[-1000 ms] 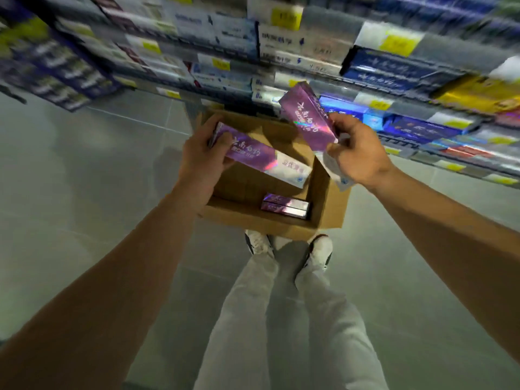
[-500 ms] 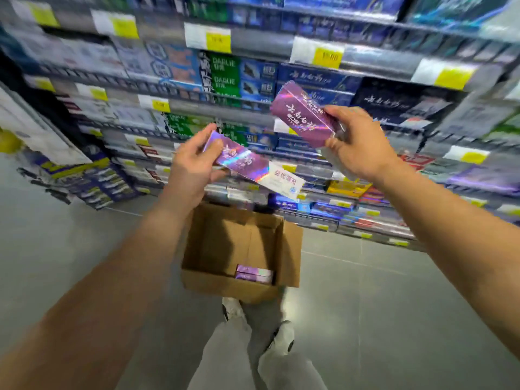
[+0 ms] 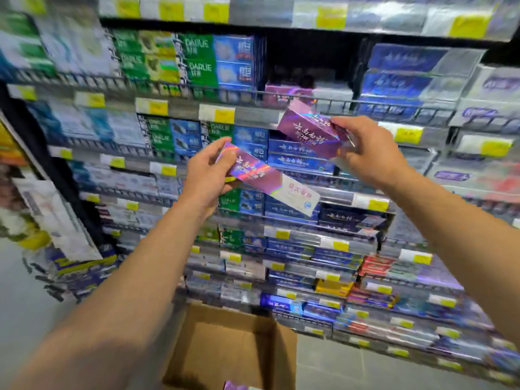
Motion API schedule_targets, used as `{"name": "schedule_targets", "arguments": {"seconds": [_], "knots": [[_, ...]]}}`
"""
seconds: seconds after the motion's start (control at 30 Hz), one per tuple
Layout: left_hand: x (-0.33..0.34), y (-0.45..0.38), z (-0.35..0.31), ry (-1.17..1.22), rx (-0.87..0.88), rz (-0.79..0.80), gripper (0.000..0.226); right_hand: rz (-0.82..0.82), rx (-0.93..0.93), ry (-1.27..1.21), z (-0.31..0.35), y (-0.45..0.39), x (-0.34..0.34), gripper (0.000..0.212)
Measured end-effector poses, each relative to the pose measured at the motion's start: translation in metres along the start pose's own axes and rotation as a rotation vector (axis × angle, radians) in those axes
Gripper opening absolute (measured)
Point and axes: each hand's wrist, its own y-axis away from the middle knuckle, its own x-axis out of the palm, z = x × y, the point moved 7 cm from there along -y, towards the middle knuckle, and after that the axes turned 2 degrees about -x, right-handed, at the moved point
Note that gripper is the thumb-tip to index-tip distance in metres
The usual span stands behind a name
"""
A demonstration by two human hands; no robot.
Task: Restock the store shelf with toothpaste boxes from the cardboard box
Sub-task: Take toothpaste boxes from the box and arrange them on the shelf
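Two purple toothpaste boxes are held up in front of the store shelf point(image 3: 332, 101). The lower purple box point(image 3: 267, 181) sits at the centre of the frame, slanting down to the right, its white end pointing lower right; the left hand point(image 3: 206, 175) grips its upper-left end, thumb on the near face and fingers curled over the top edge. The upper purple box point(image 3: 309, 130) lies just above and to the right, tilted the same way, its left end close to the wire rail of a shelf tier; the right hand point(image 3: 368, 153) pinches its right end between thumb and fingers. The two boxes are near each other but apart.

Behind the upper box, a dark gap in the shelf holds a low row of similar purple boxes point(image 3: 287, 92), blurred. Green and blue boxes point(image 3: 213, 61) fill the tiers to the left, dark blue ones to the right, with yellow price tags point(image 3: 223, 115) along the edges.

At the bottom centre, the open cardboard box point(image 3: 233, 347) stands on the grey floor point(image 3: 351, 367), with a purple box corner point(image 3: 235, 385) showing at the frame's lower edge.
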Motion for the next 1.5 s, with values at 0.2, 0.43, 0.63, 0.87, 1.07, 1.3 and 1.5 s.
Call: {"name": "schedule_targets", "arguments": {"seconds": [0.2,0.43,0.63,0.87,1.07,1.3,1.5], "knots": [[0.002,-0.039,-0.041,0.032,0.082,0.036,0.032,-0.043,-0.108,0.093,0.022,-0.048,-0.022,0.040],[-0.005,-0.096,-0.063,0.044,0.077,0.097,0.031,-0.112,-0.063,0.268,0.023,-0.117,-0.031,0.044],[-0.002,-0.128,-0.068,0.090,0.058,0.147,0.032,-0.088,0.028,0.329,-0.006,-0.159,-0.009,0.052],[0.004,-0.146,-0.063,0.146,0.045,0.196,0.029,-0.021,0.071,0.366,-0.033,-0.193,0.019,0.054],[0.007,-0.154,-0.062,0.160,0.024,0.192,0.028,0.050,0.151,0.366,-0.057,-0.220,0.034,0.058],[0.010,-0.159,-0.057,0.160,0.025,0.190,0.026,0.113,0.154,0.392,-0.066,-0.230,0.044,0.062],[0.017,-0.158,-0.055,0.187,0.059,0.165,0.027,-0.140,-0.125,0.254,-0.008,-0.183,0.027,0.042]]}}
